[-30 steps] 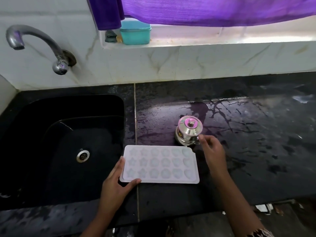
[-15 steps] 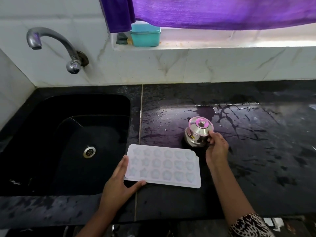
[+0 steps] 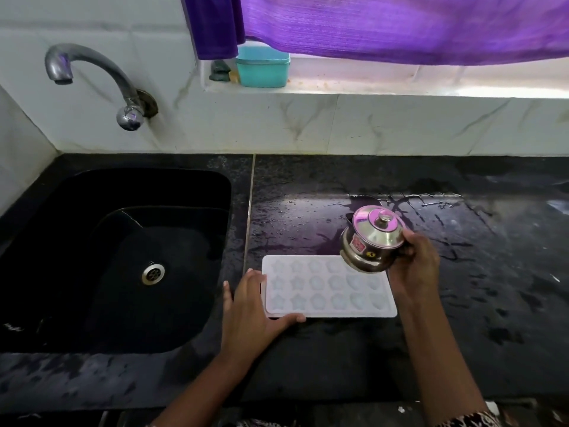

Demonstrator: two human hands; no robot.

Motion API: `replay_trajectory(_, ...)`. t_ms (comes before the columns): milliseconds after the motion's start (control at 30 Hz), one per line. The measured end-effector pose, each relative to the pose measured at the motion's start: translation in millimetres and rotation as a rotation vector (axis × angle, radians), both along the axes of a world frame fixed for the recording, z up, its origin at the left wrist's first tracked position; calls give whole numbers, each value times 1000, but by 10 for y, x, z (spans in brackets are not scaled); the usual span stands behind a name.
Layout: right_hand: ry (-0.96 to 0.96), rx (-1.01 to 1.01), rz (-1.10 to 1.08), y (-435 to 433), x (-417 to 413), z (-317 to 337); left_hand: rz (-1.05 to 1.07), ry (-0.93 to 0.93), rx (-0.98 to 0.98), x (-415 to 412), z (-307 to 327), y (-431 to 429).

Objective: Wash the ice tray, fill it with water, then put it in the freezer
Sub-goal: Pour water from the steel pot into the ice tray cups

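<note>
A white ice tray [image 3: 326, 288] with star and heart shaped wells lies flat on the wet black counter [image 3: 477, 288], just right of the sink. My left hand [image 3: 255, 306] rests at the tray's left end, fingers straight along the edge and thumb along its near edge. My right hand [image 3: 415, 263] grips a small lidded steel pot [image 3: 371, 240] and holds it tilted above the tray's far right corner. The pot hides that corner.
A black sink [image 3: 117, 257] with a steel drain sits at the left, under a wall tap [image 3: 92, 78]. A teal box [image 3: 262, 67] stands on the window ledge below a purple curtain [image 3: 400, 23]. Water streaks cover the counter.
My right hand took hold of the steel pot and lifted it off the counter, tilting it over the tray. My left hand stayed at the tray's left end.
</note>
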State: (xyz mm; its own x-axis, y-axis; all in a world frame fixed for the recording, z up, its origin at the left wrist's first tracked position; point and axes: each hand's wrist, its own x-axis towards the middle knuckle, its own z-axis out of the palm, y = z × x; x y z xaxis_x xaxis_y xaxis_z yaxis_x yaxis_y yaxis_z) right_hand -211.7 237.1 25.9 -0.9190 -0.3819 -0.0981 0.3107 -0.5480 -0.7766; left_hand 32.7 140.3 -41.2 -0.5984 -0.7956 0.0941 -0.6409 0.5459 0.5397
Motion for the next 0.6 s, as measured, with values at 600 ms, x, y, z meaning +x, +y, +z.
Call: replay_trajectory(600, 86, 304, 258, -332, 371, -13, 68, -191, -32, -96, -231, -760)
